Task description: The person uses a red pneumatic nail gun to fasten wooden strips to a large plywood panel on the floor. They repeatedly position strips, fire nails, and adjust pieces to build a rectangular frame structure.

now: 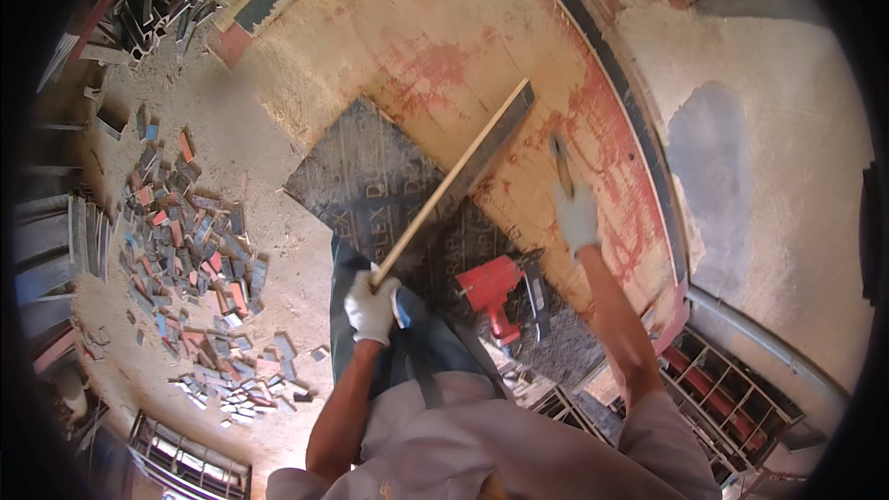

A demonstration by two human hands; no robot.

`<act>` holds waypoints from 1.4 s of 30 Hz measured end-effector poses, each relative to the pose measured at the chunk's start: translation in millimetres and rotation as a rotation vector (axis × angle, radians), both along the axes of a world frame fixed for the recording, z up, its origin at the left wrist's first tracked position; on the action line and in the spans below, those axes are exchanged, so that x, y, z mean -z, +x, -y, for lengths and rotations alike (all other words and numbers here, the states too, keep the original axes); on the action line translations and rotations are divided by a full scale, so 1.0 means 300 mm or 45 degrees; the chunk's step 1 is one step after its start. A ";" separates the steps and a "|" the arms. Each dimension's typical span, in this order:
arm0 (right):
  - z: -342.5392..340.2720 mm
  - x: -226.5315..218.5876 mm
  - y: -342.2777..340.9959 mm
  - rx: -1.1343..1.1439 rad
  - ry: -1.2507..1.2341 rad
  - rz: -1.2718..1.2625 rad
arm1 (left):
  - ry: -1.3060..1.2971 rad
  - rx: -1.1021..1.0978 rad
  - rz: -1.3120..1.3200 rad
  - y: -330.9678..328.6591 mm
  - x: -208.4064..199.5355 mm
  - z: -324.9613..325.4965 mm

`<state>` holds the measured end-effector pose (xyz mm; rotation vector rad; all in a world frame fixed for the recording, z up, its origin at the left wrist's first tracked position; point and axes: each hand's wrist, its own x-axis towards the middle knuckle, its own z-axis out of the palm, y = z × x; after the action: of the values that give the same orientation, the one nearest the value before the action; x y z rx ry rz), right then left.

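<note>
My left hand (370, 306), in a pale work glove, is closed round the near end of a long wooden strip (454, 178). The strip slants away to the upper right, with a dark board face along its far part. Farther off to the right, my gloved right hand (577, 217) is closed on a slim tool (561, 159) with a tan shaft and a dark end; its exact kind is unclear. Below the strip lies a dark printed panel (347, 162). A red power tool (491, 287) rests on dark board between my forearms, beside a dark grey metal piece (535, 294).
A large tan, red-stained board surface (407, 46) with a curved dark edge strip (639, 120) spreads ahead. Many small wood offcuts (218, 264) litter the floor at left. Metal racks (727, 380) stand at lower right, and stacked dark boards (46, 245) line the left side.
</note>
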<state>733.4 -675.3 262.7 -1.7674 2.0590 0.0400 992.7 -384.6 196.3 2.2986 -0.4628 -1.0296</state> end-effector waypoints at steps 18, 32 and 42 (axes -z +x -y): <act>-0.061 -0.030 0.649 -1.085 -0.353 0.528 | -0.824 -0.235 0.798 0.507 -0.333 0.282; -0.042 -0.123 0.548 -0.954 -0.387 0.426 | -1.148 0.180 0.708 0.494 -0.653 0.486; -0.046 -0.186 0.922 -1.439 -0.412 0.408 | -0.821 -0.034 1.002 0.619 -0.293 0.249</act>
<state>1009.9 -661.6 318.6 -2.6821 0.6792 -0.2368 1178.3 -459.4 284.3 1.9982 -0.9058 0.1104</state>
